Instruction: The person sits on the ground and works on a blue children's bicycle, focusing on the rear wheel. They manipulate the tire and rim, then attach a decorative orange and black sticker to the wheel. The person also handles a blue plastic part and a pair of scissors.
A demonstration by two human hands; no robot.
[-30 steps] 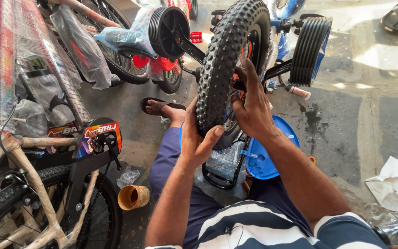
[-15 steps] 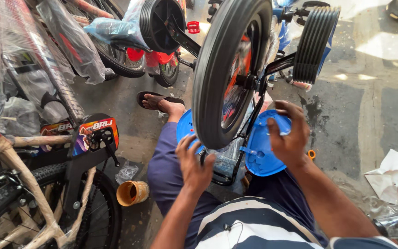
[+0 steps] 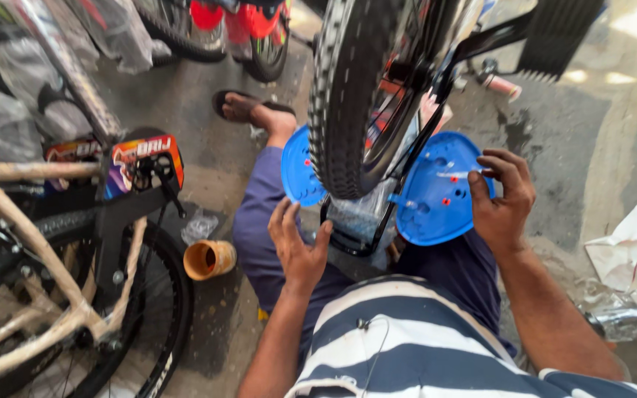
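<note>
1. Your right hand [image 3: 501, 197] has its fingers curled on the edge of the blue plastic disc [image 3: 436, 193], right of the wheel.
2. Your left hand [image 3: 296, 243] hangs with fingers spread apart, holding nothing, just below the knobby tyre [image 3: 344, 96].
3. The tyre stands upright over your lap, its long axis running away from you.

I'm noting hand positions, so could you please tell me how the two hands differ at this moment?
The right hand grips the rim of the blue disc, fingers curled; the left hand is open, fingers spread, holding nothing. The right hand sits right of the tyre, the left hand lower, below it. Both are bare.
</note>
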